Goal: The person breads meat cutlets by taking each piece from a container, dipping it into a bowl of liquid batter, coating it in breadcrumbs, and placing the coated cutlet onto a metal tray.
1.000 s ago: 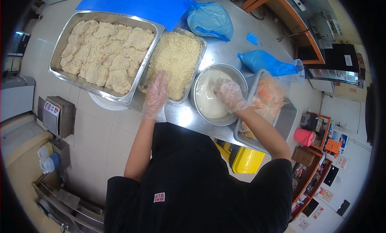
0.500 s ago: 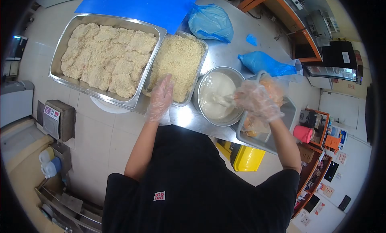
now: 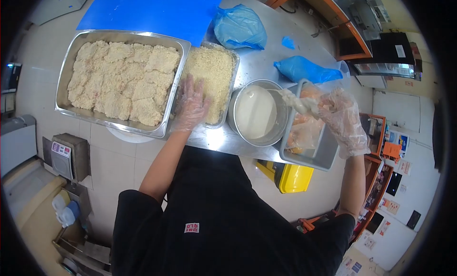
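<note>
My left hand (image 3: pixel 191 107), in a clear plastic glove, is open with fingers spread over the near left part of a tray of breadcrumbs (image 3: pixel 216 71). My right hand (image 3: pixel 345 121), gloved too, pinches a batter-coated piece of meat (image 3: pixel 302 104) held up above the grey tub. The piece stretches left toward the pot's rim, and white batter covers it. Left of the tub stands a round metal pot (image 3: pixel 233 111) of white batter (image 3: pixel 256 111). In the grey tub (image 3: pixel 328 157) lie pieces of raw meat (image 3: pixel 304 130) and a clear plastic sheet.
A deep metal pan (image 3: pixel 183 61) of breaded pieces (image 3: pixel 119 80) stands at left, with a blue board (image 3: pixel 152 14) behind it. Two blue bags (image 3: pixel 240 28) rest on the metal table (image 3: pixel 252 61) at the back. Below the table's front edge is a yellow bin (image 3: pixel 295 178).
My right hand has moved right and up from the pot, lifting the coated piece out of the batter. My left hand has spread its fingers on the crumbs.
</note>
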Tool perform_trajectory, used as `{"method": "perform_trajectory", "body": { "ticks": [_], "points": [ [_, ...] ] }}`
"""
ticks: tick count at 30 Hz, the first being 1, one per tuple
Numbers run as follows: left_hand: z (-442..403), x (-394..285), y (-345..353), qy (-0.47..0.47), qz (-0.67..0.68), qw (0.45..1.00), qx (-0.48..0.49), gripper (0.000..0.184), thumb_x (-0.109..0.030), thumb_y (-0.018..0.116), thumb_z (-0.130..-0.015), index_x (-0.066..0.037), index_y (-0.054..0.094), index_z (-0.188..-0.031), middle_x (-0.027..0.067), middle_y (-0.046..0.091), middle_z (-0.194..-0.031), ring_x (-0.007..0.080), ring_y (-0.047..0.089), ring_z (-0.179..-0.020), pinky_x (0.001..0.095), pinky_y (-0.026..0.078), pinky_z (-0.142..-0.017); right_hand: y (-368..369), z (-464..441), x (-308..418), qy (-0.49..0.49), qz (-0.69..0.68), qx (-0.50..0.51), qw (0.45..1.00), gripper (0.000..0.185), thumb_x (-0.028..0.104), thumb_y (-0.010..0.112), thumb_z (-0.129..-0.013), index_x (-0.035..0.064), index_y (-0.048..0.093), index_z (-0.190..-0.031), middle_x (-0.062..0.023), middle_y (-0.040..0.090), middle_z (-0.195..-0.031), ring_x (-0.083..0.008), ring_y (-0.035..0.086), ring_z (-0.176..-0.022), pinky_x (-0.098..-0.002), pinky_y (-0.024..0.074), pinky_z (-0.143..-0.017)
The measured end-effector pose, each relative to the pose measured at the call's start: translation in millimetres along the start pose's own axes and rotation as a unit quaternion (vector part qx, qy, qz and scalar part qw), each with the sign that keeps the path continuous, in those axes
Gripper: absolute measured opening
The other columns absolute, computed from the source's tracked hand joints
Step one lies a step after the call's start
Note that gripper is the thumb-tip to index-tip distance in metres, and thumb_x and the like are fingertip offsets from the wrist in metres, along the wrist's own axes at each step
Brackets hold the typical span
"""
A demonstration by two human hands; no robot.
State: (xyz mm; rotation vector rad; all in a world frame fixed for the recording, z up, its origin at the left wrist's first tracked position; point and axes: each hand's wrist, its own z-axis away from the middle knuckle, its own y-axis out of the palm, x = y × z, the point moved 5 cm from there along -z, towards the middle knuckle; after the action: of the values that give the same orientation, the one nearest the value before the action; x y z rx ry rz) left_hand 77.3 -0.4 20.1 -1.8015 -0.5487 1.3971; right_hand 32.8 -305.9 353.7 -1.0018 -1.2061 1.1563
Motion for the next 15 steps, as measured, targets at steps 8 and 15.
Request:
{"method": "perform_trajectory", "body": {
  "ticks": [8,15],
  "points": [
    [15,-15,16,0.099,0.067,0.987,0.11,0.069,-0.038,0.062,-0.102,-0.006,0.042,-0.16,0.0292,0.028,-0.168,0.0486,0.025,-0.157,0.0614,0.019,-0.128,22,10,-7,0.026,-0.044,0.001,0.999,0.025,0.017,0.084,-0.082,0.0006,0.074,-0.097,-0.0152,0.068,-0.097,-0.0327,0.067,-0.092,-0.041,0.0521,-0.083],
    [-67,-12,1,0.088,-0.12,0.988,0.039,0.066,-0.047,0.049,-0.107,-0.01,0.04,-0.162,0.0218,0.027,-0.172,0.044,0.023,-0.159,0.061,0.013,-0.13,43,22,-6,0.046,-0.07,0.027,0.996,0.028,0.024,0.085,-0.083,0.0012,0.076,-0.097,-0.0155,0.069,-0.101,-0.0336,0.066,-0.094,-0.0423,0.0517,-0.085]
  ]
}}
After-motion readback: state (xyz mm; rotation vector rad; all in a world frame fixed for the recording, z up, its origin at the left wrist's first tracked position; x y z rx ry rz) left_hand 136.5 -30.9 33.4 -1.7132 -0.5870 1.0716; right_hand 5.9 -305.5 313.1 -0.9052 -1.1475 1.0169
